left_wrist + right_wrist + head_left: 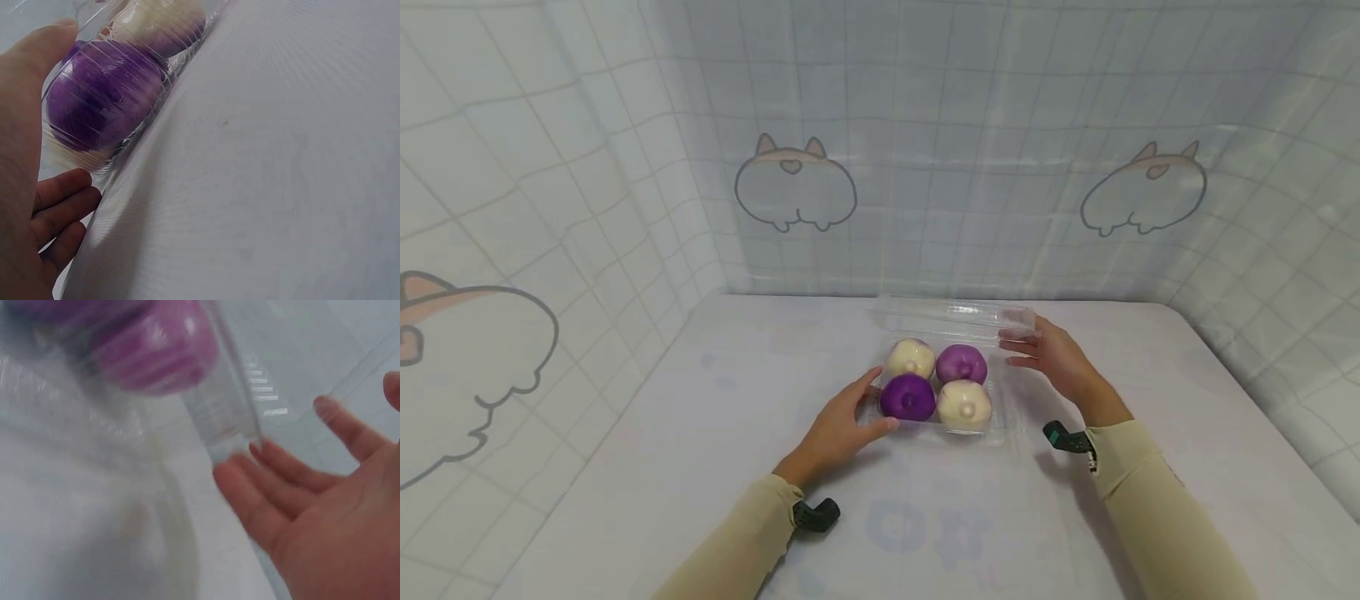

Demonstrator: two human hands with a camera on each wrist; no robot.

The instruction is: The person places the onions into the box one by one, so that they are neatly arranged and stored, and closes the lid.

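On the table, a clear plastic box (1000, 435) holds glossy onion-shaped balls with nubs on top. A dark purple ball (907, 398) is front left, a cream ball (965, 405) front right. Behind them are another cream ball (912, 358) and a lighter purple ball (962, 365). The box's clear lid (955, 313) stands raised at the back. My left hand (841, 425) holds the box's front left corner, thumb (53, 40) at the rim and fingers low along its side. At the lid's right end my right hand (1058, 360) has its fingers extended, fingertips right at the plastic.
Dark wrist devices (817, 516) sit at both cuffs. A pale cloth (760, 358) with faint prints covers the table. Behind and at the sides hangs a white grid curtain (970, 117) with cartoon animal drawings.
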